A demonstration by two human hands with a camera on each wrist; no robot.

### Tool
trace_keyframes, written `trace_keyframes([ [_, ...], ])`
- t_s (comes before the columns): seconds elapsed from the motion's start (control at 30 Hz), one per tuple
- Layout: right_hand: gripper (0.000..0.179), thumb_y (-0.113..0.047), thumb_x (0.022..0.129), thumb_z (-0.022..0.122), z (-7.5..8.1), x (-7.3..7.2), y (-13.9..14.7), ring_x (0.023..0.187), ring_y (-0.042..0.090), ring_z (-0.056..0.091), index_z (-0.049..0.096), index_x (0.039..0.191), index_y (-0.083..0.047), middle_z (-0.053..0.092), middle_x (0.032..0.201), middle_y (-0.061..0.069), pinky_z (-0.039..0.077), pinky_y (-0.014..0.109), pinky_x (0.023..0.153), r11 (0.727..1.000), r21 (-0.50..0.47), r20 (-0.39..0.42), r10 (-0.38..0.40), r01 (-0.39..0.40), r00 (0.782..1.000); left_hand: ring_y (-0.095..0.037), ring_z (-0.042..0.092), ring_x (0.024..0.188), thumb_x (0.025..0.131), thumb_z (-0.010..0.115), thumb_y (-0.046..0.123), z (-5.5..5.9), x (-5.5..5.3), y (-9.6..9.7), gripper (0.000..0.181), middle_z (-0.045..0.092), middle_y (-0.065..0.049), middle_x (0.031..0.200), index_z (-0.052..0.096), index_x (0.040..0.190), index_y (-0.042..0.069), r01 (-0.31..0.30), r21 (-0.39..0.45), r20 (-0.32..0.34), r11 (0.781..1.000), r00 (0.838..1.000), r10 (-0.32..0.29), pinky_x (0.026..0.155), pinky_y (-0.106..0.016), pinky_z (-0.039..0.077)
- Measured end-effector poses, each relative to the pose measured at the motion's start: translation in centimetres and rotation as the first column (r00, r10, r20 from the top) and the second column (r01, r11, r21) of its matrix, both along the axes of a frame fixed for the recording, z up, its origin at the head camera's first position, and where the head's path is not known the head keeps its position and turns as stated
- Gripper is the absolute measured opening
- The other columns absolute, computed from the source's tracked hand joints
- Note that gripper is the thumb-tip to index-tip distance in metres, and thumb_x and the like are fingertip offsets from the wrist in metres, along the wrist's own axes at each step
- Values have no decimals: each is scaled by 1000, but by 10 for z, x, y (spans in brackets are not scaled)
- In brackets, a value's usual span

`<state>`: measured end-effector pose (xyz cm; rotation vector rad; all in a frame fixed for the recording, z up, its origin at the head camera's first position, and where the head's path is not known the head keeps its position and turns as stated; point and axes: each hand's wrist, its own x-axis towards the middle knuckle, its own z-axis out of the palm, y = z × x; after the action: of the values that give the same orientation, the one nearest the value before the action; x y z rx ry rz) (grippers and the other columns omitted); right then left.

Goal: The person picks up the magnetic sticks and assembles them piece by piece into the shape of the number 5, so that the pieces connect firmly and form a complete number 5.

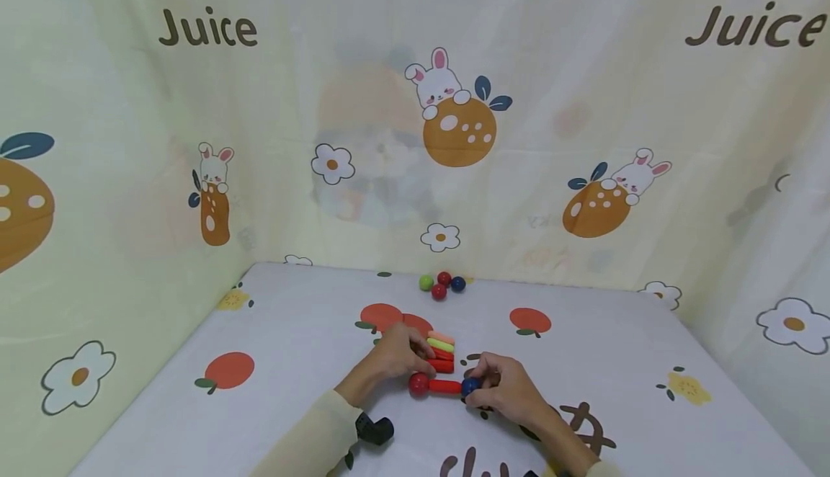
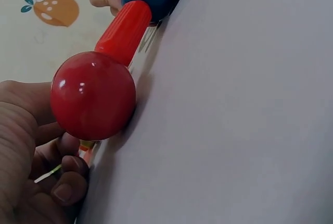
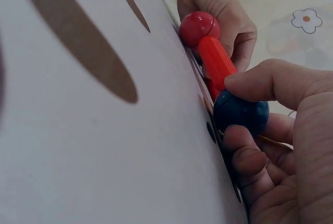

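One left hand (image 1: 397,353) bends at a red ball (image 1: 418,385) on the white surface (image 1: 298,354), its grip partly hidden and whether it pinches unclear; to the right, coloured sticks (image 1: 442,346) lie just beyond a red rod (image 1: 444,387), which reaches from that ball to a blue ball (image 3: 243,113), pinched in the right hand's (image 1: 509,390) grip.

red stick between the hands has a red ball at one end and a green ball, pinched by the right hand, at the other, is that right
Not green: the right hand pinches a blue ball, as the right wrist view shows. The red stick does have a red ball at its other end.
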<state>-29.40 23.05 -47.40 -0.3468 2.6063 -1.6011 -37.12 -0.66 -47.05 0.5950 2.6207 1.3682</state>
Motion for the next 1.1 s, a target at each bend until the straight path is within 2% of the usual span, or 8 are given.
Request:
trace_keyframes([
  [0.27,26,-11,78,84,-2,0,-1,71,21,57,65,95,-5,71,99,6,50,28,57,1000,-10,17,6,-5,1000,-16,58,83,75,91,18,-2,2,-4,14,65,6,83,78,80,21,9,-10,-34,1000,999,-9,71,-29,50],
  [0.57,29,-15,80,85,-2,-1,-2,67,21,56,67,101,-6,65,81,7,49,29,54,1000,17,11,-14,14,1000,-18,60,83,82,85,20,3,12,-22,11,68,2,86,77,89,16,49,131,-4,990,999,-49,69,-28,51],
  [0.8,32,-16,81,85,-2,-2,-1,62,20,57,68,107,-7,66,86,8,51,28,53,1000,6,15,-24,24,1000,-18,61,68,88,78,19,1,22,-44,8,68,-2,81,75,90,12,37,222,46,974,998,-48,59,-28,51],
  [1.0,34,-15,81,85,-4,-4,1,58,20,55,67,108,-7,66,85,8,49,28,51,999,-12,14,-50,50,999,-17,60,64,90,77,18,0,29,-54,14,69,-5,79,74,95,5,32,308,28,951,999,-43,58,-25,51],
  [1.1,34,-14,81,85,-4,-5,0,55,20,54,67,109,-7,67,84,8,49,28,51,998,-20,15,-67,67,998,-17,59,63,91,76,19,2,33,-57,16,69,-8,78,73,95,4,18,331,40,944,999,-33,58,-24,50],
])
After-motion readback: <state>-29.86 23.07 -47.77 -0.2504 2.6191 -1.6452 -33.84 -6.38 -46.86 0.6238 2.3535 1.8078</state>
